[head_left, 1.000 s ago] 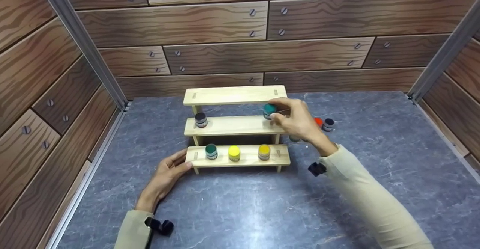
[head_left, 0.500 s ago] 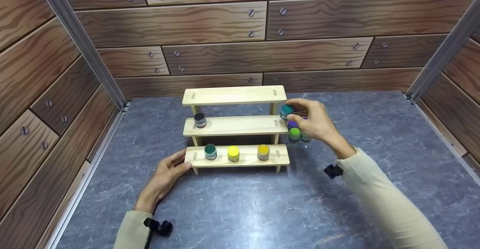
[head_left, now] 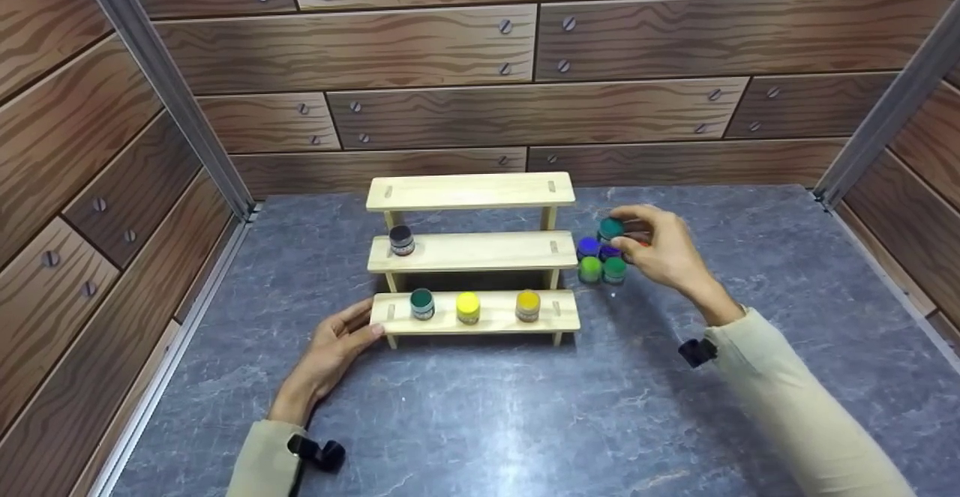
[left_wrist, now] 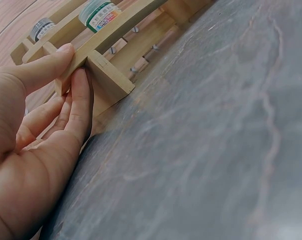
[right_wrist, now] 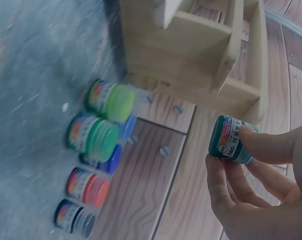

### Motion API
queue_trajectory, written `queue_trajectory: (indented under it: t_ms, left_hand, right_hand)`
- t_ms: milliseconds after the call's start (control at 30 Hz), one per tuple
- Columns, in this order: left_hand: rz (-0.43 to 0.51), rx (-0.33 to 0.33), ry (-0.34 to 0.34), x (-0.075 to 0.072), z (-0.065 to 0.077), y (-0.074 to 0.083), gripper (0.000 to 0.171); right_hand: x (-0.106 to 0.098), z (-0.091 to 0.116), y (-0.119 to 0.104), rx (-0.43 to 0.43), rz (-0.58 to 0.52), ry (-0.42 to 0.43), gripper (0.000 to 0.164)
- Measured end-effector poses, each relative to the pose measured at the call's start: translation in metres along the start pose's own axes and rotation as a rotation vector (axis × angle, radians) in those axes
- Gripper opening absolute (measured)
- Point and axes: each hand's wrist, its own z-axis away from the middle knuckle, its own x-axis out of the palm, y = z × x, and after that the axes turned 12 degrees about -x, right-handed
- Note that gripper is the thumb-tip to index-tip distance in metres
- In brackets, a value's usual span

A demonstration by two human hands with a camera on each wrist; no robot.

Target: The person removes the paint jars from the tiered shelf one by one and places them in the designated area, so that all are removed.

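Note:
A three-step wooden stand (head_left: 480,251) rises in the middle of the table. My left hand (head_left: 337,347) pinches the left end of its lowest step, thumb on top and fingers underneath, as the left wrist view shows. My right hand (head_left: 664,249) holds a small teal paint jar (right_wrist: 226,138) between thumb and fingers, raised to the right of the stand. On the lowest step sit a dark green jar (head_left: 422,303), a bright yellow jar (head_left: 468,307) and a deeper yellow jar (head_left: 528,305). One dark jar (head_left: 401,241) stands at the left of the middle step.
Several jars cluster right of the stand, below my right hand: light green (head_left: 590,269), green (head_left: 614,270), two blue, red (right_wrist: 88,187) and black (right_wrist: 75,218). Wood-patterned walls (head_left: 435,47) with metal corner posts enclose the grey marbled table (head_left: 465,414).
My right hand has carried the teal jar rightward, from over the middle step's right end to above the jar cluster. The left hand has stayed on the stand.

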Motion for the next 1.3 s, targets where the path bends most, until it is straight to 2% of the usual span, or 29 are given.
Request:
queue_trajectory:
  t_ms: [200,567,767,1100,1300]
  left_hand:
    - [0.007,0.001,0.002,0.001,0.0,0.0,0.072]
    - [-0.004,0.005,-0.004,0.0,0.0,0.0,0.072]
    - [0.001,0.009,0.005,0.0,0.001,0.0,0.072]
    - [0.004,-0.007,0.016,0.0,0.0,0.0,0.073]
    - [0.009,-0.01,0.024,0.0,0.0,0.0,0.073]
  right_hand:
    - [-0.005,0.009,0.015,0.031,-0.01,-0.008,0.041]
    - [-0.009,0.021,0.043,0.056,0.074,-0.03,0.041]
    - [-0.009,0.025,0.055,0.086,0.067,-0.036,0.042]
    - [-0.007,0.028,0.07,0.131,0.09,-0.048,0.045]
    - [-0.005,0.028,0.076,0.167,0.101,-0.083,0.043]
